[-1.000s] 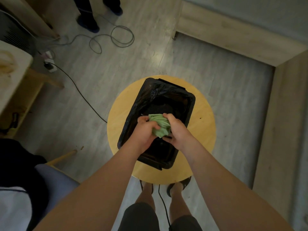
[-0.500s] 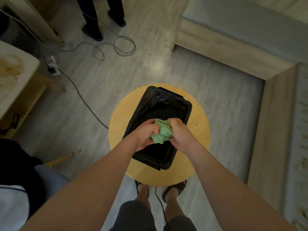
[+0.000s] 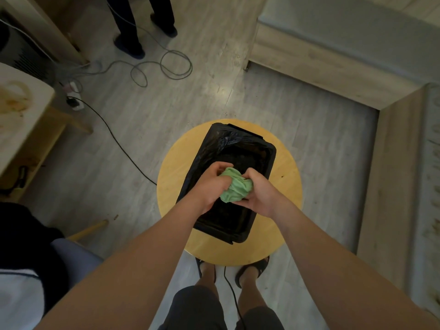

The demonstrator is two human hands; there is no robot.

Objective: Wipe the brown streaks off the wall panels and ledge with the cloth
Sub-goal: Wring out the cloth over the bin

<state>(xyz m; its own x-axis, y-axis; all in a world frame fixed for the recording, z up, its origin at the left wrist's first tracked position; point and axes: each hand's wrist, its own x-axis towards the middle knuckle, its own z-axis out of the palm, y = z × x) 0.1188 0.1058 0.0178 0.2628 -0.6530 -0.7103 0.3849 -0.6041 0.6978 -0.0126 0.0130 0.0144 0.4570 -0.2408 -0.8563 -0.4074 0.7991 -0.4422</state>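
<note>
Left hand (image 3: 209,186) fingers and right hand (image 3: 258,194) fingers both clamped on bunched green cloth (image 3: 234,188), held between them above black lined bin (image 3: 266,148). Bin on round yellow stool (image 3: 171,177), grey floor (image 3: 133,129) around.

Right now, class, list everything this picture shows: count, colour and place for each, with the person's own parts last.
cloth: one, green, bunched between both hands above the bin
bin: one, black, lined with a black bag, on the stool
stool: one, round, yellow wood, centre floor
cables: several, grey coiled at top, one black running to the stool
power strip: one, white, upper left floor
stained table: one, pale with brown streaks, left edge
bench: one, pale wood, grey top, upper right
bystander's legs: two, dark, top
left hand: one, gripping the cloth
right hand: one, gripping the cloth
feet: two, dark sandals, under the stool
</note>
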